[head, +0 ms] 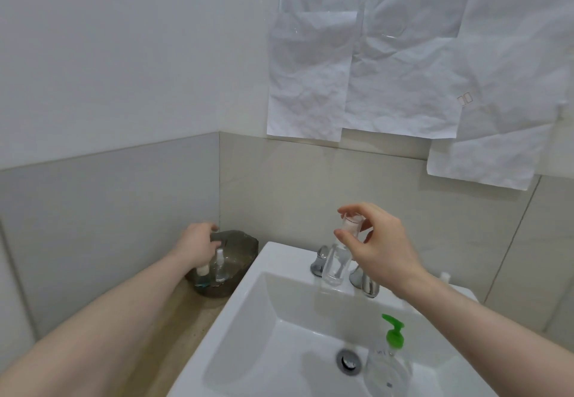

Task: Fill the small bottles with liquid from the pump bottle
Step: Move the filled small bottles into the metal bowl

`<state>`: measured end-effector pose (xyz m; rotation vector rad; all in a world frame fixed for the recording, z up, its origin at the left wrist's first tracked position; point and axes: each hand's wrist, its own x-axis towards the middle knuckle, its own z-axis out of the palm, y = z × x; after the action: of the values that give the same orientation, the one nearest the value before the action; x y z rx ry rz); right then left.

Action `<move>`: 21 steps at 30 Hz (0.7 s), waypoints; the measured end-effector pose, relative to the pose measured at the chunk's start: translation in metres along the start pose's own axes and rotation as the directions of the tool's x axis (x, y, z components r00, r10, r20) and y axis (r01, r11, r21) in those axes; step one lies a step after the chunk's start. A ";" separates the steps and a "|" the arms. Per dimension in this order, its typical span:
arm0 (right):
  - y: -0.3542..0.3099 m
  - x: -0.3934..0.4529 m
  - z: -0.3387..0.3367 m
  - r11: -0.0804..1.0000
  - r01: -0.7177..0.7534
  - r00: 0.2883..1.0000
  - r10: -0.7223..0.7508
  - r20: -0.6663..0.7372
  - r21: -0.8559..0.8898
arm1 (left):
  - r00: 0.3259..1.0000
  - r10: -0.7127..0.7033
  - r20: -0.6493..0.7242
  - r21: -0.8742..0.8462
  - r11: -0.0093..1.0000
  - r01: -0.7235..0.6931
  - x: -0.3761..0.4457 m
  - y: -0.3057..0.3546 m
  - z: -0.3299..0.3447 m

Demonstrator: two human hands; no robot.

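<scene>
right hand is pinching the cap of a clear small bottle, hanging upright over the sink's back edge | pump bottle is standing upright in the basin at 5 o'clock from that bottle, nearer the right hand | left hand, fingers curled, is reaching into the dark bowl at 9 o'clock on the counter, which is holding two more small bottles; its grip cannot be told

Pale tiled wall corner, crumpled white paper sheets taped above, white sink, beige counter
</scene>
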<state>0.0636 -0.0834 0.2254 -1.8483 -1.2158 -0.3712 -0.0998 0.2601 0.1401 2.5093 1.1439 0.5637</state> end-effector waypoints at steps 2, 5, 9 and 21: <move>0.000 -0.004 -0.018 1.000 -0.006 0.999 0.006 -0.032 0.012 | 0.991 0.113 -0.073 -0.076 0.990 -0.119 -0.006 0.034 -0.021; 0.005 -0.011 -0.049 0.999 -0.037 0.996 0.038 -0.082 0.013 | 0.919 0.349 -0.183 -0.118 0.920 -0.373 -0.018 0.105 -0.046; 0.025 -0.024 -0.098 0.995 -0.098 0.979 0.096 -0.180 -0.005 | 0.780 0.584 -0.224 -0.185 0.760 -0.623 -0.055 0.209 -0.047; 0.115 -0.079 -0.184 0.942 -0.308 0.936 0.274 -0.220 -0.137 | 0.643 0.703 0.303 0.092 0.650 -0.754 -0.117 0.388 0.086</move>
<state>0.1619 -0.2925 0.2236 -2.0479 -0.7788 -0.4909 0.1199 -0.0837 0.2122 3.0828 0.0195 0.2946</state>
